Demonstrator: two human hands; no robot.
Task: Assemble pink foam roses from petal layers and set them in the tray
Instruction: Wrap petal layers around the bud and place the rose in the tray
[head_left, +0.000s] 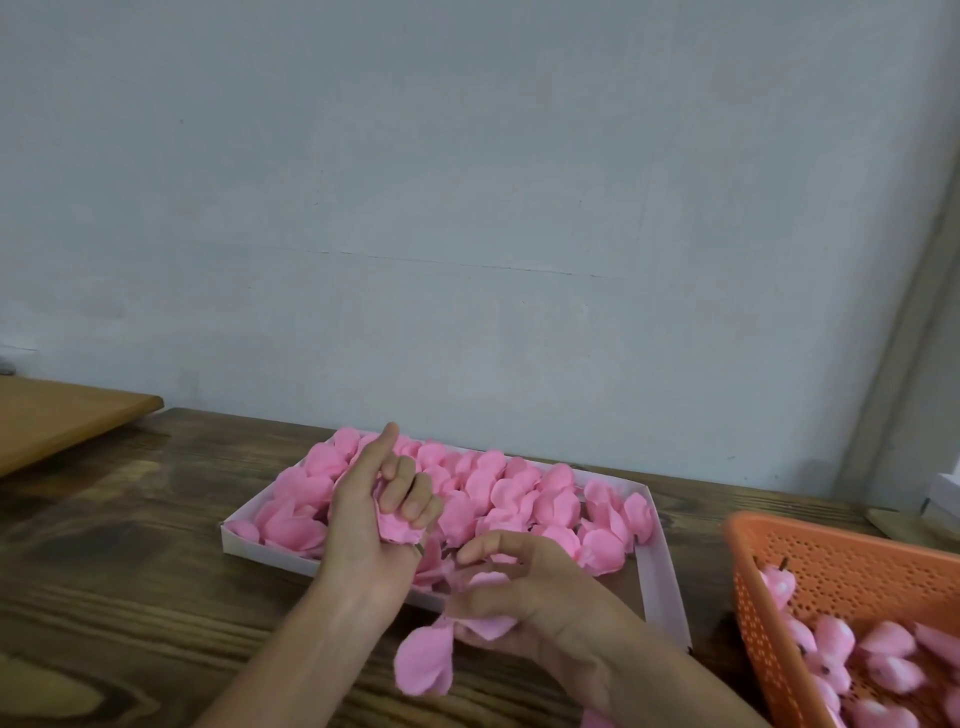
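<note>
Left hand (379, 512) grips a pink foam rose (401, 526) over the tray's near-left part, fingers curled, index finger straight. Right hand (524, 590) at the near edge of the white tray (661, 571) pinches a petal layer (423, 661), which hangs over the wooden table (130, 571). Loose petals (511, 488) fill the tray. Right of the tray an orange basket (831, 564) holds rose buds (883, 662).

Pink petals (519, 488) heaped, filling white tray (661, 587)
</note>
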